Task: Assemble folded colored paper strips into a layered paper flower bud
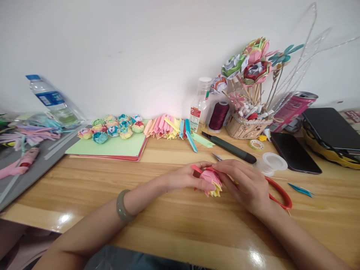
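Observation:
A folded paper flower (211, 179) in pink, red and yellow is held above the wooden table (168, 228). My left hand (192, 178) is closed round its left side, thumb across the front. The fingers of my right hand (243, 182) pinch the flower's red upper right part; their tips are partly hidden. Red-handled scissors (284, 197) lie partly under my right hand, and their metal tip shows beyond it. To the right lies a small blue folded paper piece (300, 190). A clear spool (271, 163) stands behind my right hand.
Small paper flowers (113, 131) sit on green paper (107, 147) at the back left. Folded strips (165, 127), a glass bottle (199, 105), purple thread (218, 116), a cutter (233, 148), a flower basket (247, 126) and a phone (294, 152) stand or lie further back.

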Motion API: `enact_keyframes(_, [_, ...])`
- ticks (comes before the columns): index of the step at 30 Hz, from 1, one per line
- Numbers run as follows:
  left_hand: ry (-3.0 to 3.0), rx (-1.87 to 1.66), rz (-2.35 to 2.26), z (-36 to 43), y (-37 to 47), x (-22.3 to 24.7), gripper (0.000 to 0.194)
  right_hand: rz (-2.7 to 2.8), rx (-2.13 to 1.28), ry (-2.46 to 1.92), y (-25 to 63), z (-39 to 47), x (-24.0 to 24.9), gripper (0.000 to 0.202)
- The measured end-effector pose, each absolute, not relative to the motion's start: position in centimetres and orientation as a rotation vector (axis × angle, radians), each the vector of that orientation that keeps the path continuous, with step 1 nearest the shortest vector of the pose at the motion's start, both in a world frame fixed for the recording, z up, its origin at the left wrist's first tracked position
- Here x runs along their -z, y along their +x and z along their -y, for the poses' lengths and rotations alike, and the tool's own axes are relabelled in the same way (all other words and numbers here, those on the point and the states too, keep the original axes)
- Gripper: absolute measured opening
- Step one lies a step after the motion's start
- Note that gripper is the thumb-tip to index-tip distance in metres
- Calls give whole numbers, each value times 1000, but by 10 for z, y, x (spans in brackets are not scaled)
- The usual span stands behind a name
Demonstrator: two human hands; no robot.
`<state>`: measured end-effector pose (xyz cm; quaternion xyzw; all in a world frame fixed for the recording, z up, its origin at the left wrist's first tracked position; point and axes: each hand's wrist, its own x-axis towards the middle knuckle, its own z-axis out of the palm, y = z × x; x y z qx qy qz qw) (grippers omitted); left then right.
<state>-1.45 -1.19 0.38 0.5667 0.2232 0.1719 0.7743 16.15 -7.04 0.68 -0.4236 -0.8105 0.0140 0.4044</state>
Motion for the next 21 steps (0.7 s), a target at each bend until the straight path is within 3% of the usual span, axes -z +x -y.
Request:
enact_keyframes(5, [1720,-662,-665,14,-13,-1,57,1853,-233,-1186,157,70,-13,12])
enact_keyframes(7, [1990,-800,-812,13,-14,1,59,1743,-506,-1346,154,68,-17,10])
enact_keyframes(10, [2275,-827,-935,13,-16,2,47,1605,-939,-1421,151,66,-22,26])
enact_keyframes(15, [2346,-684,-1006,14,-14,3,12,1487,-1231,-1306,151,64,-17,29])
enact_keyframes(21, [2237,-809,-886,16,-12,3,17,1404,-1333,-1258,150,64,-15,32])
